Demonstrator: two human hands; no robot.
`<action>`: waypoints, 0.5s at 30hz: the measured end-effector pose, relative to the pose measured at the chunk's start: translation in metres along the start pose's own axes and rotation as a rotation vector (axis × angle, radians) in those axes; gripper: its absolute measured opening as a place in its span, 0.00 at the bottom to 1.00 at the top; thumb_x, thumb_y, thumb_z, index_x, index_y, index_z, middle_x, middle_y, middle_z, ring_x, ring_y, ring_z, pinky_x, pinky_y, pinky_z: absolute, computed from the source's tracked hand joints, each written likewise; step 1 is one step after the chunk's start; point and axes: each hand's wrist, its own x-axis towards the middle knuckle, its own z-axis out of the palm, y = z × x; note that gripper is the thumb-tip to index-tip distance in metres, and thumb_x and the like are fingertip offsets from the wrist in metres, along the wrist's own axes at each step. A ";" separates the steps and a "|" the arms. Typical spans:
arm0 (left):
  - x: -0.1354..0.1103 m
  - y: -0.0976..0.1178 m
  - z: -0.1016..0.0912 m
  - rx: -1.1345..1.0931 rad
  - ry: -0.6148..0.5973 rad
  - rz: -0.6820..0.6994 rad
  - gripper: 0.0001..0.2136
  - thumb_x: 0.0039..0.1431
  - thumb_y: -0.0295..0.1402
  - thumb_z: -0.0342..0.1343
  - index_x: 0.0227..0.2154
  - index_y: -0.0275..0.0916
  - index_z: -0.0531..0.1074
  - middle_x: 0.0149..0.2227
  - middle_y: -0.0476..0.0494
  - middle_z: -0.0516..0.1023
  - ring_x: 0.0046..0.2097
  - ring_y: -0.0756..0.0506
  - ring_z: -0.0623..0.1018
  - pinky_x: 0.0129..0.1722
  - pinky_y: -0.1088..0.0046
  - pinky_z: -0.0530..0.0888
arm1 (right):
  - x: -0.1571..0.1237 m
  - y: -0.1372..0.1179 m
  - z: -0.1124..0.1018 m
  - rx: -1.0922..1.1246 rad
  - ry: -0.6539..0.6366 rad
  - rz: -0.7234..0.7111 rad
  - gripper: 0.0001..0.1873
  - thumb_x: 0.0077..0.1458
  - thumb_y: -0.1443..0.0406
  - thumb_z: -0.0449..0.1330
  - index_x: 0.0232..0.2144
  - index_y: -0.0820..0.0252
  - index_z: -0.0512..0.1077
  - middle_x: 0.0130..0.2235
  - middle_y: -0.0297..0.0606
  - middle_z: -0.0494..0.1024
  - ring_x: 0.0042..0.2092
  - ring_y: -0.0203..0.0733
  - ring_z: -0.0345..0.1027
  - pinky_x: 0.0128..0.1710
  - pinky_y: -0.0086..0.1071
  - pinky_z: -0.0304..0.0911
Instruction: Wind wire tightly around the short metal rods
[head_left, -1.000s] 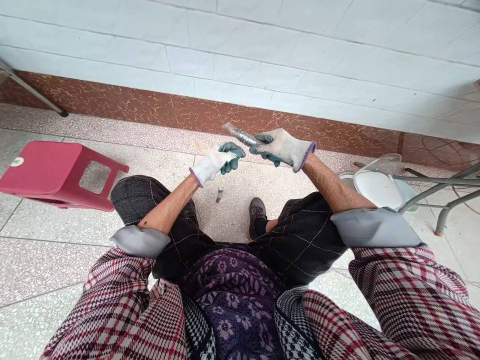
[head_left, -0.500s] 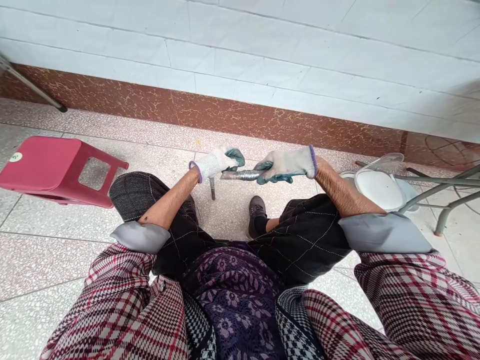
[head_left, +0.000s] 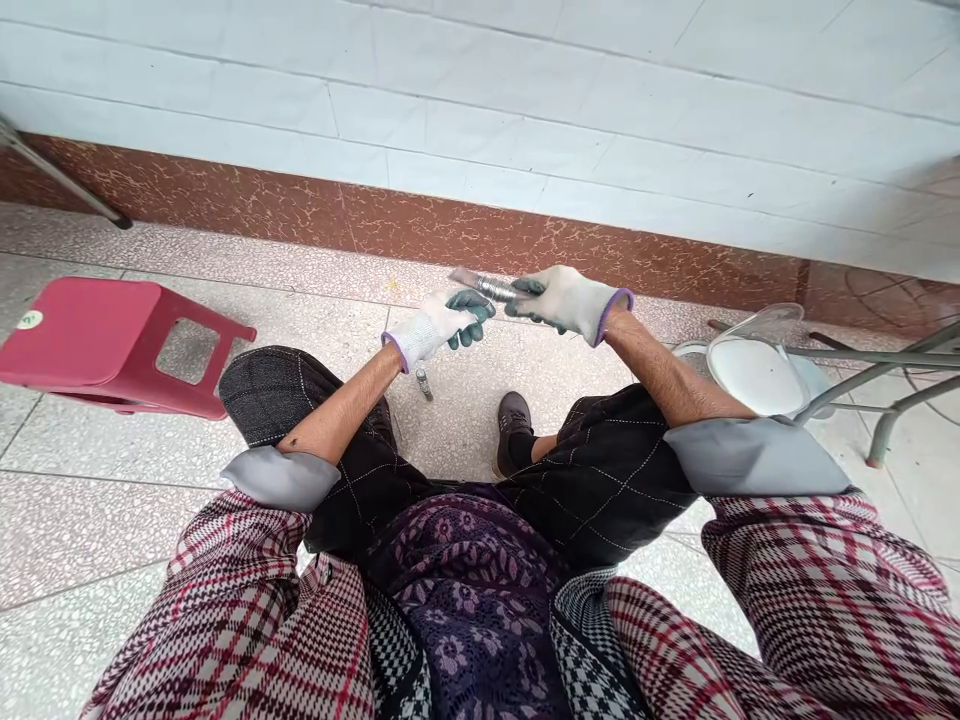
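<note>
"both hands gloved, so what does each have?"
"the right hand [head_left: 564,298] is closed round one end of a slim rod [head_left: 466,278], held up in front of the knees. the left hand [head_left: 450,318] has its fingers curled in, just beside the rod; i can't tell what they hold, if anything."
"how far along does it look?"
"shiny coils [head_left: 499,289] cover the middle, so i'd judge a good part wound. the tip pointing left looks bare, and the other end is hidden, so how much is left is unclear."
"anything else?"
"a short grey piece [head_left: 424,384] below the left hand, hanging or lying, i can't say. farther off, a red stool [head_left: 90,335], then a tiled wall [head_left: 480,130]."
</note>
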 end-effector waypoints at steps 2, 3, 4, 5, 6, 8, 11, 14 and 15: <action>0.008 -0.003 0.000 -0.066 -0.038 0.012 0.06 0.66 0.24 0.65 0.43 0.38 0.82 0.28 0.46 0.83 0.26 0.52 0.77 0.24 0.77 0.69 | -0.003 -0.008 -0.004 0.019 0.075 0.012 0.06 0.66 0.67 0.70 0.40 0.65 0.79 0.29 0.35 0.75 0.28 0.33 0.65 0.24 0.27 0.65; 0.012 -0.005 0.001 -0.102 -0.070 0.013 0.06 0.66 0.24 0.63 0.43 0.37 0.82 0.29 0.45 0.83 0.25 0.53 0.77 0.23 0.76 0.68 | -0.005 -0.012 -0.005 0.045 0.105 0.023 0.05 0.66 0.68 0.70 0.38 0.64 0.78 0.26 0.33 0.72 0.26 0.32 0.63 0.21 0.27 0.62; 0.016 -0.008 0.001 -0.132 -0.103 0.010 0.06 0.67 0.23 0.62 0.43 0.36 0.82 0.29 0.45 0.84 0.24 0.53 0.77 0.22 0.76 0.67 | -0.007 -0.016 -0.006 0.081 0.125 0.034 0.05 0.66 0.69 0.68 0.36 0.64 0.77 0.25 0.31 0.69 0.24 0.32 0.61 0.18 0.27 0.59; 0.020 -0.011 0.001 -0.151 -0.129 0.004 0.06 0.67 0.23 0.61 0.43 0.36 0.82 0.29 0.45 0.84 0.24 0.53 0.77 0.22 0.76 0.66 | -0.009 -0.019 -0.006 0.122 0.131 0.038 0.05 0.66 0.69 0.67 0.35 0.63 0.77 0.24 0.31 0.68 0.23 0.31 0.59 0.17 0.27 0.58; 0.023 -0.014 0.001 -0.153 -0.144 -0.005 0.06 0.67 0.23 0.60 0.42 0.36 0.82 0.29 0.45 0.84 0.24 0.52 0.77 0.21 0.75 0.66 | -0.011 -0.021 -0.007 0.162 0.123 0.034 0.06 0.66 0.69 0.67 0.34 0.62 0.76 0.24 0.30 0.67 0.22 0.31 0.58 0.15 0.26 0.57; 0.027 -0.021 0.000 -0.139 -0.142 -0.010 0.05 0.66 0.24 0.61 0.40 0.37 0.82 0.29 0.45 0.83 0.25 0.52 0.78 0.22 0.75 0.66 | -0.014 -0.023 -0.008 0.217 0.059 0.014 0.06 0.66 0.68 0.68 0.34 0.62 0.77 0.23 0.30 0.68 0.21 0.30 0.58 0.15 0.26 0.56; 0.029 -0.026 -0.004 -0.101 -0.083 0.016 0.03 0.64 0.26 0.64 0.38 0.39 0.82 0.26 0.47 0.82 0.26 0.52 0.76 0.24 0.76 0.67 | -0.018 -0.017 -0.011 0.233 -0.093 -0.002 0.07 0.63 0.64 0.71 0.34 0.61 0.78 0.22 0.29 0.69 0.19 0.29 0.58 0.14 0.25 0.56; 0.029 -0.025 -0.009 -0.047 -0.068 0.021 0.02 0.60 0.26 0.66 0.35 0.40 0.82 0.24 0.47 0.80 0.26 0.52 0.74 0.26 0.75 0.67 | -0.019 -0.006 -0.015 0.171 -0.243 0.000 0.10 0.55 0.63 0.76 0.35 0.62 0.81 0.22 0.28 0.71 0.19 0.29 0.61 0.15 0.24 0.58; 0.029 -0.024 -0.010 -0.032 -0.084 0.019 0.03 0.59 0.25 0.66 0.34 0.40 0.81 0.24 0.47 0.80 0.26 0.51 0.74 0.26 0.74 0.67 | -0.019 -0.002 -0.015 0.148 -0.258 -0.006 0.12 0.52 0.64 0.78 0.35 0.63 0.82 0.22 0.28 0.72 0.19 0.29 0.62 0.15 0.24 0.57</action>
